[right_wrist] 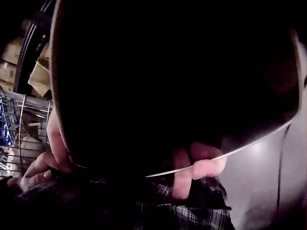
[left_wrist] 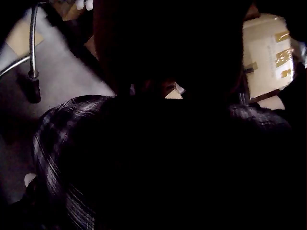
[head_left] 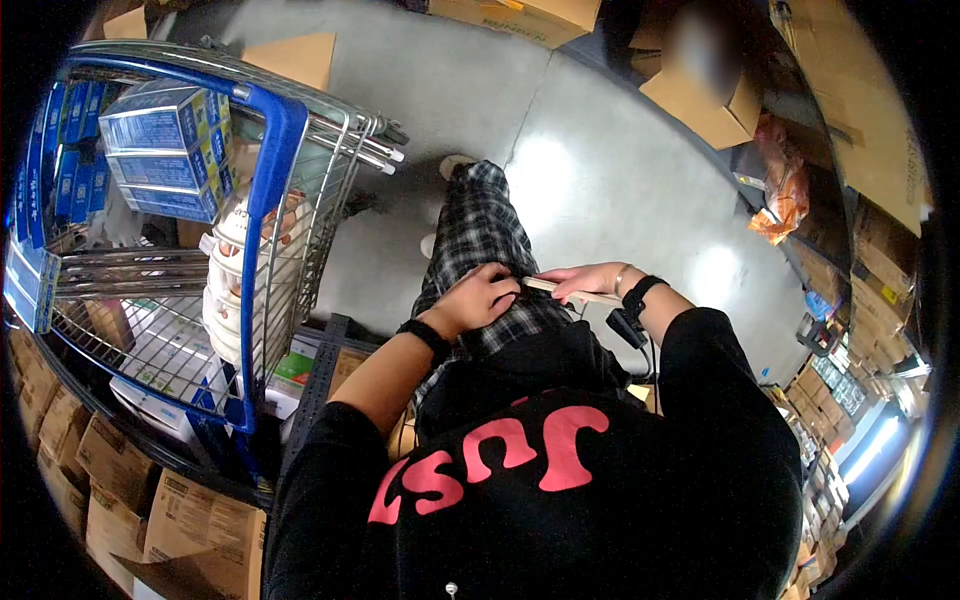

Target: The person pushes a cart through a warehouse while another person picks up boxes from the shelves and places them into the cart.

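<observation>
The right hand (head_left: pixel 590 279) grips a flat panel (right_wrist: pixel 163 86) by its edge over the plaid trousers (head_left: pixel 480 225); whether the left hand (head_left: pixel 484 298), at its end, pinches it, I cannot tell. Probably stiff, light and slick-faced, it seems best held by opposite edges.

Your black top (head_left: pixel 640 500) carries pink letters (head_left: pixel 565 465), upside down in the head view, reading "Just", the t partly hidden. Print on the blue boxes (head_left: pixel 160 168) in the cart (head_left: pixel 272 140) and the brown carton (head_left: pixel 203 530) at lower left is too small to make out.
</observation>
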A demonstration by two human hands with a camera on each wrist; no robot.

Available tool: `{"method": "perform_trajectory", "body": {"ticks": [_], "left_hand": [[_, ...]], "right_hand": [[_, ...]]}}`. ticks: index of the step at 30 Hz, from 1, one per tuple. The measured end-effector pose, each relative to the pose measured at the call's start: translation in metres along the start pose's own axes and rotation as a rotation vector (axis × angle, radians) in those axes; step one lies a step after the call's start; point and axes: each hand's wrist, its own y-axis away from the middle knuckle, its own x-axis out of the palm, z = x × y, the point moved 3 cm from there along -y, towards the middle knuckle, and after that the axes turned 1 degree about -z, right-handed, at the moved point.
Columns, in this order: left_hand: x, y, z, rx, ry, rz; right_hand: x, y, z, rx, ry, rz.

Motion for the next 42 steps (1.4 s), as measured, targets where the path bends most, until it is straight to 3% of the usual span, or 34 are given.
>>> {"method": "perform_trajectory", "body": {"ticks": [2, 5, 9, 11, 13, 14, 15, 17, 18, 19, 21, 22, 23, 25, 27, 28, 29, 31, 33, 35, 37, 38, 39, 40, 41, 42], "left_hand": [[-0.018, -0.015, -0.004, 0.004, 0.001, -0.012], [-0.013, -0.016, -0.001, -0.013, -0.097, -0.035], [0.019, 0.010, -0.001, 0.015, -0.129, -0.040], [0.036, 0.029, -0.004, 0.077, -0.150, -0.102], [0.034, 0.037, -0.014, 0.032, -0.181, -0.034], [0.032, 0.043, -0.025, 0.004, -0.214, -0.028], [0.030, 0.053, -0.035, -0.025, -0.246, -0.022], [0.021, 0.082, -0.044, -0.072, -0.266, -0.011], [0.006, 0.100, -0.060, -0.089, -0.272, 0.003], [-0.013, 0.123, -0.080, -0.116, -0.276, 0.015], [-0.045, 0.181, -0.110, -0.203, -0.365, -0.029], [-0.061, 0.211, -0.127, -0.245, -0.414, -0.054], [-0.076, 0.245, -0.151, -0.282, -0.412, -0.130], [-0.102, 0.318, -0.213, -0.331, -0.416, -0.276], [-0.115, 0.387, -0.270, -0.311, -0.390, -0.523], [-0.122, 0.421, -0.300, -0.240, -0.441, -0.660], [-0.128, 0.455, -0.331, -0.215, -0.476, -0.810], [-0.130, 0.520, -0.365, -0.187, -0.503, -1.175], [-0.138, 0.584, -0.391, -0.241, -0.613, -1.555], [-0.142, 0.637, -0.380, -0.418, -0.554, -1.834], [-0.144, 0.664, -0.371, -0.575, -0.480, -1.981], [-0.142, 0.673, -0.347, -0.629, -0.246, -2.038], [-0.139, 0.678, -0.339, -0.748, -0.099, -2.045], [-0.138, 0.680, -0.330, -0.718, 0.040, -2.019], [-0.137, 0.680, -0.322, -0.680, 0.175, -1.987], [-0.131, 0.678, -0.314, -0.777, 0.251, -1.913]], "right_hand": [[-0.017, 0.008, 0.011, -0.013, 0.008, 0.009], [-0.003, 0.024, 0.035, 0.005, 0.114, -0.204], [0.018, -0.031, -0.032, 0.006, -0.109, -0.321], [0.039, -0.048, -0.046, -0.013, -0.213, -0.293], [0.051, -0.056, -0.040, 0.047, -0.314, -0.284], [0.053, -0.061, -0.041, -0.082, -0.262, -0.314], [0.047, -0.080, -0.056, -0.187, -0.191, -0.286], [0.094, -0.026, -0.007, 0.007, -0.229, -0.347], [0.126, 0.005, 0.024, -0.001, -0.154, -0.401], [0.142, 0.004, 0.030, -0.060, -0.184, -0.336], [0.191, 0.026, 0.052, -0.119, 0.061, -0.445], [0.175, -0.006, 0.019, -0.150, 0.122, -0.442], [0.159, -0.038, -0.015, -0.181, 0.182, -0.441], [0.228, 0.024, 0.048, -0.164, 0.582, -0.714], [0.292, 0.081, 0.110, -0.201, 0.639, -0.895], [0.318, 0.101, 0.136, -0.393, 0.717, -1.028], [0.334, 0.117, 0.162, -0.448, 0.679, -1.089], [0.387, 0.160, 0.217, -0.752, 0.672, -1.182], [0.450, 0.195, 0.272, -0.892, 0.635, -1.236], [0.475, 0.197, 0.318, -1.034, 0.725, -1.297], [0.508, 0.187, 0.349, -1.067, 0.771, -1.348], [0.511, 0.179, 0.361, -1.060, 0.844, -1.363], [0.509, 0.170, 0.374, -1.054, 0.917, -1.379], [0.511, 0.164, 0.382, -0.978, 0.961, -1.389], [0.509, 0.160, 0.391, -0.909, 0.960, -1.349], [0.509, 0.156, 0.395, -0.912, 0.825, -1.227]]}}
